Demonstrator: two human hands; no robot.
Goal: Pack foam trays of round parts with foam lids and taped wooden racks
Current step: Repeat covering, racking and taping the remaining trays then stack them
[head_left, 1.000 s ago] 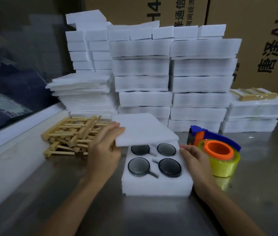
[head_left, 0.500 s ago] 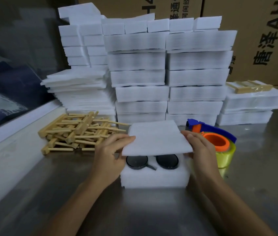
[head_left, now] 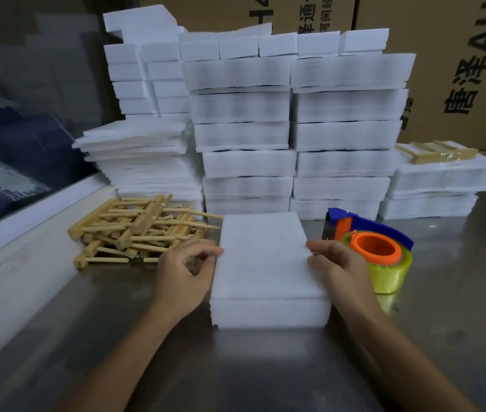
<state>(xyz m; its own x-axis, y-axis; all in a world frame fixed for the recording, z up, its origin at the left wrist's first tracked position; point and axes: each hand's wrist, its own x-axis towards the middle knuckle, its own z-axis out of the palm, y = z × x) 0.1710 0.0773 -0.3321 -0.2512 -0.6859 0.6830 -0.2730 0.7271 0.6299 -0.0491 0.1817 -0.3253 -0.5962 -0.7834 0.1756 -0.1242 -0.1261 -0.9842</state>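
A white foam lid (head_left: 265,257) lies flat on the white foam tray (head_left: 270,315) at the middle of the steel table, hiding the round dark parts. My left hand (head_left: 185,273) rests at the lid's left edge, fingertips curled against it. My right hand (head_left: 340,270) touches the lid's right edge, thumb and fingers on the foam. A loose pile of wooden racks (head_left: 134,230) lies to the left of the tray. A tape dispenser (head_left: 375,251) with a yellow roll and orange core stands just right of my right hand.
Tall stacks of white foam trays and lids (head_left: 295,129) fill the back of the table. A taped pack with a wooden rack (head_left: 438,150) sits on a lower stack at the right. Cardboard boxes (head_left: 459,55) stand behind. A white ledge (head_left: 12,251) runs along the left.
The lid has come down from a tilted, half-raised position to lie flat on the tray, covering the round parts. Both hands have shifted to the lid's side edges.
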